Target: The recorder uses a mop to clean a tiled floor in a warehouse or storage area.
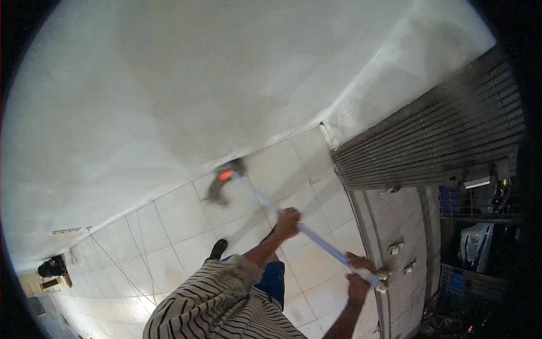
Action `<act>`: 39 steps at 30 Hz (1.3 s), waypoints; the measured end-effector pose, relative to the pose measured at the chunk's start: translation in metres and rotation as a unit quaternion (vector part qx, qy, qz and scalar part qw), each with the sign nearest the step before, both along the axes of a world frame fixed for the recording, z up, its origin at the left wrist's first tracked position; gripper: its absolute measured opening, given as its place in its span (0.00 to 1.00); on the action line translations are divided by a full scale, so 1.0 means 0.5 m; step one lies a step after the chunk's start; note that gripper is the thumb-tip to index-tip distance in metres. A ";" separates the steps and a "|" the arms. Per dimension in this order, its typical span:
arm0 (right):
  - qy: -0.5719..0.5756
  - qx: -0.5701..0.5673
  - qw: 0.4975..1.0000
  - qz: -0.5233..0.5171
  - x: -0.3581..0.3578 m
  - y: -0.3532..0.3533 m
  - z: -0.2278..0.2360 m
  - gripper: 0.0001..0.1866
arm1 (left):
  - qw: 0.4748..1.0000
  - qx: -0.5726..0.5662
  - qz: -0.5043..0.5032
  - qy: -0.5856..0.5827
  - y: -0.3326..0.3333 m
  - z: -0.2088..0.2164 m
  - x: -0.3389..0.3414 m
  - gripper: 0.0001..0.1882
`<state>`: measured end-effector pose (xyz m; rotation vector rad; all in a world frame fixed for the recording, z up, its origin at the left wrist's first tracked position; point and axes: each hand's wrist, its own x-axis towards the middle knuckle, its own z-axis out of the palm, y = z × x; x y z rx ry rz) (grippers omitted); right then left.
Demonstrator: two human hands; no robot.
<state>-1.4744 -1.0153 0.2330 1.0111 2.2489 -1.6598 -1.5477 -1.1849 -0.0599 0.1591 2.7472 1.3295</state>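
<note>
Your striped shirt (220,302) is filling the head view's lower edge. Your left hand (287,223) is gripping the mop handle (316,237) at mid-length; your right hand (359,277) is clamping its near end. Its long axis is running up-left to the mop head (223,183), which is resting on the tiled floor (169,226) at the wall's (169,85) foot; your left hand is nearer it.

The mop head (224,183) is smeared by blur against the wall. The striped shirt (220,305) is cut off by the lower edge. Objects in the dark far-right corner (480,237) are too dim to identify.
</note>
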 end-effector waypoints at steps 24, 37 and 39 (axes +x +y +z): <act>0.268 0.129 0.893 0.339 0.115 0.200 -0.245 0.09 | 0.953 -0.031 -0.275 -0.125 -0.365 0.236 0.152 0.12; 0.074 -0.291 0.909 0.289 0.377 -0.654 -0.392 0.08 | 0.933 -0.248 0.137 -0.220 -0.914 -0.041 0.611 0.12; -0.322 -0.584 0.672 0.321 0.310 -0.629 -0.448 0.13 | 0.966 -0.129 0.160 -0.155 -0.908 -0.210 0.678 0.12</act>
